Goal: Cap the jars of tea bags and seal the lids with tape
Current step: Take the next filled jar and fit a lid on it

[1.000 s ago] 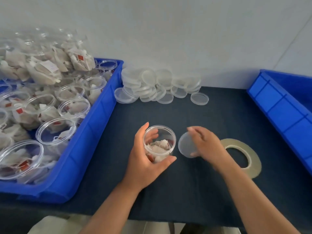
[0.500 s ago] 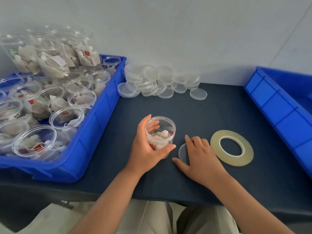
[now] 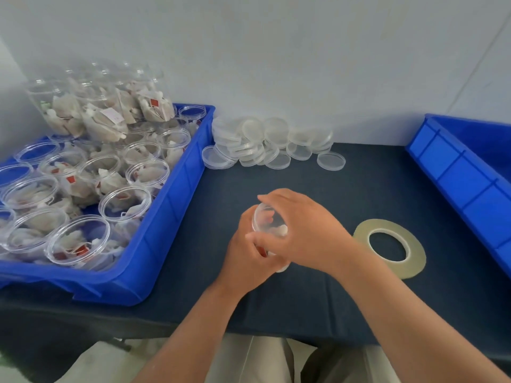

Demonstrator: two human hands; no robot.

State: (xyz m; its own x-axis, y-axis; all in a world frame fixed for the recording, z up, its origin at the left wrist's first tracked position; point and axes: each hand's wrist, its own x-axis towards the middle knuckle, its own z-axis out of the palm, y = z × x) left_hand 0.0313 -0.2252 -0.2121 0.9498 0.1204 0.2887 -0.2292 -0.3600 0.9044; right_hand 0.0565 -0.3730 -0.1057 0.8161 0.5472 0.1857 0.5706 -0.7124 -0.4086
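A small clear jar of tea bags (image 3: pixel 269 226) stands mid-table on the dark cloth. My left hand (image 3: pixel 246 252) grips its side from the left. My right hand (image 3: pixel 304 228) lies over its top with fingers curled round a clear lid, holding the lid on the jar's mouth. Most of the jar is hidden by both hands. A flat roll of clear tape (image 3: pixel 390 247) lies on the cloth just right of my right wrist.
A blue bin (image 3: pixel 171 217) at the left holds several open jars of tea bags (image 3: pixel 124 201). A heap of loose clear lids (image 3: pixel 265 145) sits by the back wall. Another blue bin (image 3: pixel 467 172) stands at the right edge.
My right hand picked the lid up from the cloth beside the jar and brought it left over the jar's mouth. My left hand has kept its grip on the jar.
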